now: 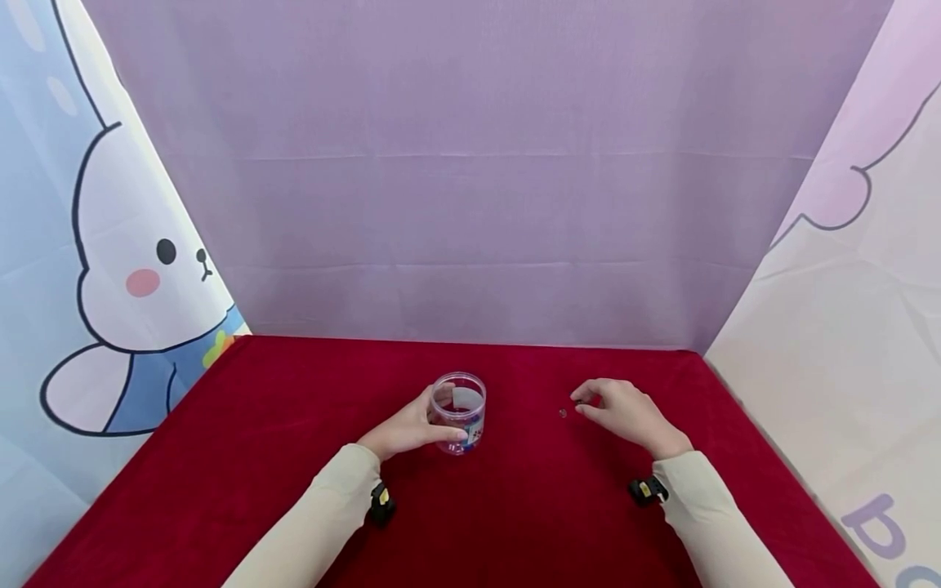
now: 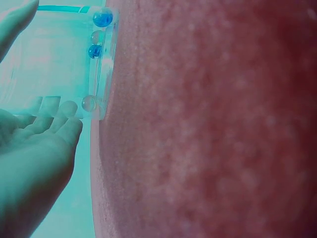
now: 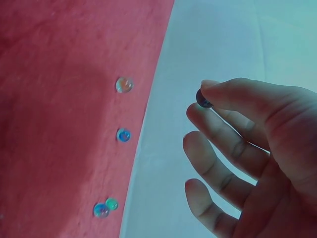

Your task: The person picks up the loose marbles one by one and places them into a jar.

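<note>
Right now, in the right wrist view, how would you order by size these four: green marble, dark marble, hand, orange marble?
1. Hand
2. Orange marble
3. Green marble
Unsure: dark marble; it is partly hidden, though plainly smaller than the hand.

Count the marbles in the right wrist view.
5: dark marble in the right hand; on the cloth, orange-tinted marble, blue marble, purplish marble beside green marble. The hand may hide more.
</note>
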Available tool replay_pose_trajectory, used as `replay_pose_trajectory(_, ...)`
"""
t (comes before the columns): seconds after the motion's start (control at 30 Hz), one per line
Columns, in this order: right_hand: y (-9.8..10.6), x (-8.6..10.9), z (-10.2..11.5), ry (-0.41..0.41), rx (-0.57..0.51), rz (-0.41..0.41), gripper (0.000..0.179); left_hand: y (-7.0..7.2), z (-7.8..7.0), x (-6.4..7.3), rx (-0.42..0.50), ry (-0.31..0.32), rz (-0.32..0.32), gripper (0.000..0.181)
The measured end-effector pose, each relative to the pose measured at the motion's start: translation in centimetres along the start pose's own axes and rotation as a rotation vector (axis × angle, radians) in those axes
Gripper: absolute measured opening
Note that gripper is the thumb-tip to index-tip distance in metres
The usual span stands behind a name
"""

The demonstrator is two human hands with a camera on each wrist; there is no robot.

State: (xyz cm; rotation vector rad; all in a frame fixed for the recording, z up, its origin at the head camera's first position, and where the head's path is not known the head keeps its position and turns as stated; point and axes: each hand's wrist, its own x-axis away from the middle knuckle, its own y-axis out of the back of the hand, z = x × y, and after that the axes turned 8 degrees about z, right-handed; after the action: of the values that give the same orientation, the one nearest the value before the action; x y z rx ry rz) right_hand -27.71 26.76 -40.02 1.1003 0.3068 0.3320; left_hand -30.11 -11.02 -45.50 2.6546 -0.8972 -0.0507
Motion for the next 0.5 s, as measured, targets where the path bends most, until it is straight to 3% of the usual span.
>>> replay_pose_trajectory(0.5,-0.5,-1.7,2.8,0.06,-0.008,-0.018,0.017,0.0,0.0,0.0,-0.003,-0.006,0.001,0.088)
